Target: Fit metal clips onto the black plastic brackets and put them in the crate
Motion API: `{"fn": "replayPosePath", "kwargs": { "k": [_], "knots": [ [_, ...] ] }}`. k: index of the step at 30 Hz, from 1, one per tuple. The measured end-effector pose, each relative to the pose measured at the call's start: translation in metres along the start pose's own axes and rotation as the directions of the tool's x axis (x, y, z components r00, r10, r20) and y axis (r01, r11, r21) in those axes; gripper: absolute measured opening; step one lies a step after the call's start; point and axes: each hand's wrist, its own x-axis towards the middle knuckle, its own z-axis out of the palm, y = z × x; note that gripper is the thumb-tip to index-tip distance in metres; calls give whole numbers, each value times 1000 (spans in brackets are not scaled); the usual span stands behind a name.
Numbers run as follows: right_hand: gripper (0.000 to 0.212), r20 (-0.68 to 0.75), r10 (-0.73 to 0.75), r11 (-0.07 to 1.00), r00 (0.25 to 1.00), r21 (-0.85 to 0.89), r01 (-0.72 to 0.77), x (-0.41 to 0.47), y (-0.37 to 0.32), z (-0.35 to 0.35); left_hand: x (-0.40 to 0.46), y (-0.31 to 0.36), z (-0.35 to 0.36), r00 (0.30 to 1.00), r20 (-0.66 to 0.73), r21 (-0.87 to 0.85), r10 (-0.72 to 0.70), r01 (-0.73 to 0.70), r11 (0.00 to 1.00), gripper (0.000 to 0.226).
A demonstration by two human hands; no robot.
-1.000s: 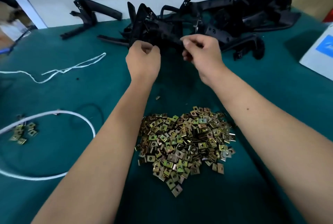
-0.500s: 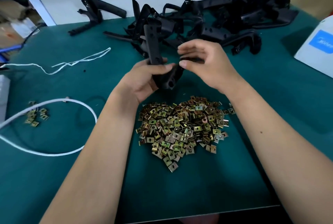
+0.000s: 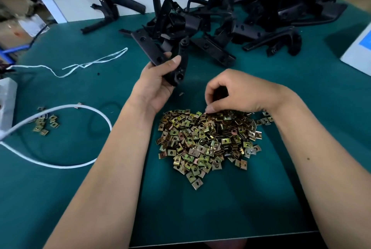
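Gripping one black plastic bracket (image 3: 176, 62) at its middle, the left hand (image 3: 158, 84) holds it clear of the green counter (image 3: 261, 198), thumb across the front and fingers curled behind, just above centre of the frame. The part looks rigid and light: moulded plastic with two arms meeting at an angle and round holes along them, so it should hold its shape under a firm squeeze. Its smooth faces could turn in the palm, so a hold at the bend, as now, seems the sound place, leaving the holed ends free for a clip.

The right hand (image 3: 239, 94) reaches down at the upper edge of the pile of metal clips (image 3: 208, 138) in the middle of the frame, its fingers (image 3: 209, 109) bent and bunched, tips touching the top clips. Whether a clip is already pinched I cannot tell; the fingertips hide it.

The clips are small, thin, folded plates of brassy metal, each with a hole. They are likely stiff, springy and slick, with sharp edges, and they nest and snag on one another, so one is best taken by its flat faces between thumb and forefinger, open side leading.

More black brackets (image 3: 241, 22) lie heaped along the top of the frame, and a few stray clips (image 3: 45, 122) sit at the left beside a white cord (image 3: 60, 108). No crate is in view.
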Motion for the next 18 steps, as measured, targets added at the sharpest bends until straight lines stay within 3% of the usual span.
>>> {"fn": "replayPosePath", "kwargs": {
  "k": [3, 6, 11, 18],
  "knots": [
    [11, -281, 27, 963, 959, 264, 51, 8, -3, 15, 1, -6, 4, 1000, 1, 17, -20, 20, 1000, 30],
    [3, -470, 164, 809, 867, 567, 153, 16, -7, 29, 1, -11, 6, 999, -11, 54, -46, 47, 997, 34],
    [17, -511, 289, 689, 809, 698, 195, 20, -9, 36, 0, -17, 11, 999, -31, -28, -44, 43, 999, 34],
    [30, -547, 254, 658, 797, 702, 272, 20, -16, 38, -1, -21, 14, 1000, -11, -65, -26, 25, 998, 33]
  ]
}}
